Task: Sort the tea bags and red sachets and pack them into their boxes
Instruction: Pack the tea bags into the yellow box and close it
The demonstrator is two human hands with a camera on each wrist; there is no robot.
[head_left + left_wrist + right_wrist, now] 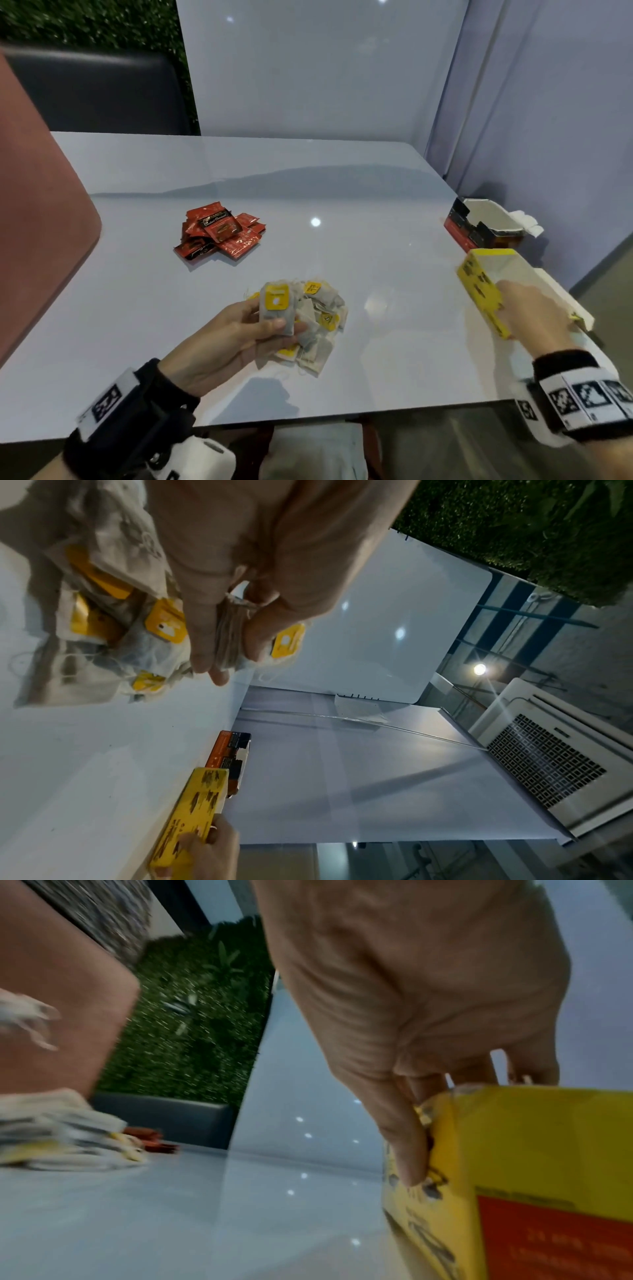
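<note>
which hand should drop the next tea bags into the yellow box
Left. The left hand already grips a stack of tea bags over the pile, while the right hand holds the open yellow box steady at the table's right edge.

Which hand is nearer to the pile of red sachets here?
Left. The left hand holds tea bags just in front of the red sachets; the right hand grips the yellow box at the table's far right edge, well away from them.
</note>
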